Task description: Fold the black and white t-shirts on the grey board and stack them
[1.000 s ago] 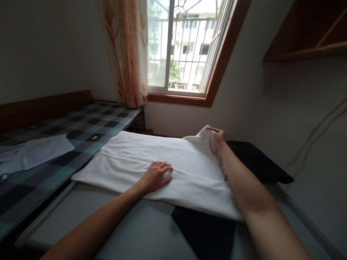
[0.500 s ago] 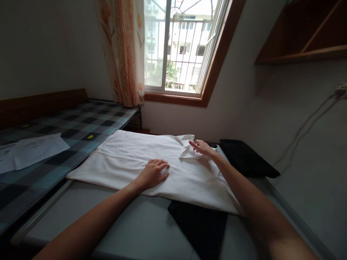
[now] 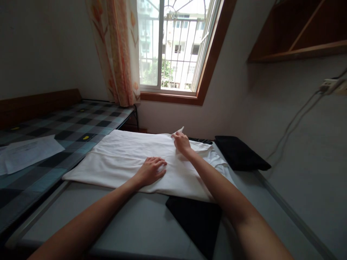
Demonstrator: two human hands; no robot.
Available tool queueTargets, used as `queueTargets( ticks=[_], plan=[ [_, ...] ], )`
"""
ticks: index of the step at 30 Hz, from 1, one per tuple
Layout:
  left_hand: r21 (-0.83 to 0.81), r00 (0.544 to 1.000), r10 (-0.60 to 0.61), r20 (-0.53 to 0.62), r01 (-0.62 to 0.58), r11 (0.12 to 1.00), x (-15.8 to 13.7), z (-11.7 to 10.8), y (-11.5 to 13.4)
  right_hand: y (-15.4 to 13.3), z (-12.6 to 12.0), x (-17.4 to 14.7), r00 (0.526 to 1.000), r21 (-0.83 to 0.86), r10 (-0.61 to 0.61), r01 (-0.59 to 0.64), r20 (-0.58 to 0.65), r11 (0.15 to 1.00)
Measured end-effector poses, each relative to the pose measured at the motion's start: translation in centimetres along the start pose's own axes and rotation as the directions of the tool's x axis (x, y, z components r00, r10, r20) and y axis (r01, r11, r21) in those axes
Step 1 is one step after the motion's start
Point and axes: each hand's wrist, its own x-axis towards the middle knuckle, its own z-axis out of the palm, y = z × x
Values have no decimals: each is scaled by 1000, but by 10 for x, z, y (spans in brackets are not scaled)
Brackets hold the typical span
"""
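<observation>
A white shirt (image 3: 121, 151) lies spread across a grey table, with creases and bunched cloth at its right end. My left hand (image 3: 151, 169) rests palm down on the middle of it, fingers lying flat and holding nothing. Beyond it, at the shirt's far edge, my right hand (image 3: 181, 141) pinches a bit of the cloth, and a small white corner sticks up above the fingers. Dark folded cloth (image 3: 196, 220) shows from under the shirt's near edge.
The grey tabletop (image 3: 130, 220) stretches toward me. On the left, a bed with a checked cover (image 3: 67, 122) carries paper sheets (image 3: 32, 151). A black folded item (image 3: 241, 153) lies at the back right by the wall. A curtain (image 3: 119, 54) hangs beside the barred window (image 3: 176, 54).
My right hand has moved left along the shirt's far edge and now grips cloth there. The flap there has been lifted. My left hand stays in place on the shirt; the view has shifted slightly.
</observation>
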Motion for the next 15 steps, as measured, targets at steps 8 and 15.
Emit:
queueTargets(
  ticks=[8, 15],
  plan=[
    [33, 1000, 6, 6, -7, 999, 0, 1, -1, 0, -9, -37, 930, 279, -320, 263, 180, 923],
    [38, 1000, 5, 17, -6, 999, -1, 2, -3, 69, -24, -66, 923, 50, 378, -382, 76, 923]
  ],
)
